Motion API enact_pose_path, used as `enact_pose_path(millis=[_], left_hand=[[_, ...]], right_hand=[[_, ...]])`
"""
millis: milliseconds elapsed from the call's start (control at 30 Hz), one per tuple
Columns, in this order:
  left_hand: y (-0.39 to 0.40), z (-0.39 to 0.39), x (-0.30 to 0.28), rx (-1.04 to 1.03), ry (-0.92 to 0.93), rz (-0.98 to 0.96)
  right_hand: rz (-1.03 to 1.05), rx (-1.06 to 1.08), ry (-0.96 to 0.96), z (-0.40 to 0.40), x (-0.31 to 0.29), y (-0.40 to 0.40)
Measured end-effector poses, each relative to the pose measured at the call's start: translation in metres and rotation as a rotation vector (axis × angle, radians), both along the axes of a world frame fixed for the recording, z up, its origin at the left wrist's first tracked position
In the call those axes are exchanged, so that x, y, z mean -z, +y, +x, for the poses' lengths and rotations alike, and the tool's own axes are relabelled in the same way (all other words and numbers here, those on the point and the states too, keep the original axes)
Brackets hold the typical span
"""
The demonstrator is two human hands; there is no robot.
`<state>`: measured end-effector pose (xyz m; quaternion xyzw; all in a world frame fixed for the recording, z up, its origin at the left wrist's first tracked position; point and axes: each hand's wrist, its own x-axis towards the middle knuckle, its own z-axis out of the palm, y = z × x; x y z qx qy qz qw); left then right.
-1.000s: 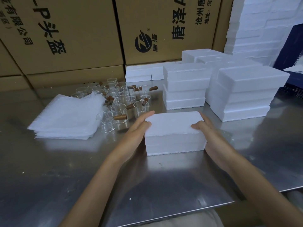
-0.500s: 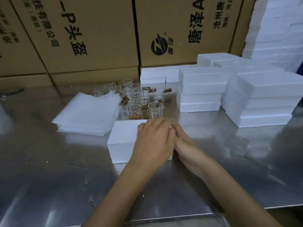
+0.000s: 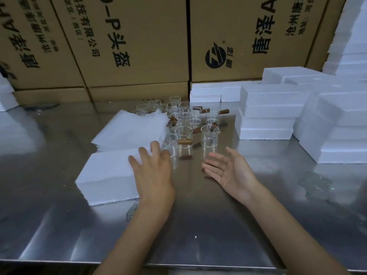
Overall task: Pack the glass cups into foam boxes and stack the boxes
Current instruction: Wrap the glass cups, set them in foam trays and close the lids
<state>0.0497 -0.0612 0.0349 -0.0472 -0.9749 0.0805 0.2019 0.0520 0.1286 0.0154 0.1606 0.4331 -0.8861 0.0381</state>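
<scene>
- Head view: a closed white foam box (image 3: 108, 173) is seen lying flat on the steel surface (image 3: 198, 225), left of centre and close to the near edge.
- The left hand (image 3: 153, 171) is laid palm down over the right end of the foam box; its fingers (image 3: 144, 153) are spread and nearly straight, resting on the lid, and nothing is gripped.
- The right hand (image 3: 230, 171) is held just right of the box, apart from it, palm turned up and to the left; its fingers (image 3: 213, 165) are relaxed, slightly parted, and nothing is held.
- Glass cups (image 3: 184, 124) with brown wooden handles are grouped upright on the surface just beyond both hands.
- A pile of white foam sheets (image 3: 129, 130) is placed behind the box, touching the left side of the cup group.
- Stacked foam boxes (image 3: 270, 114) are set on the right of the surface, with a taller stack (image 3: 341, 135) beside them nearer the right edge.
- Printed cardboard cartons (image 3: 139, 46) are stacked along the back of the surface.
</scene>
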Motion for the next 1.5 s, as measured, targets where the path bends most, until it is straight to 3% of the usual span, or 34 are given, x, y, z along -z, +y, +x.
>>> enact_pose_path(millis=[500,833,1267,1400,1500], left_hand=[[-0.126,-0.069,-0.002,-0.267,0.045,0.054],[-0.198,-0.113,0.002,-0.18,0.022,0.022],[-0.214,-0.15,-0.003,-0.188,-0.02,-0.045],[-0.188,-0.145,-0.008,-0.087,0.196,0.036],[-0.125,-0.127,-0.013,0.089,0.325,0.166]], right_hand=[[-0.005,-0.037,-0.018,-0.005,0.003,0.007],[-0.01,-0.035,0.0,-0.005,0.002,0.006],[0.028,-0.024,0.041,-0.007,0.008,0.005],[0.039,0.009,0.055,-0.008,0.008,0.005],[0.073,0.096,0.07,-0.007,0.006,0.002]])
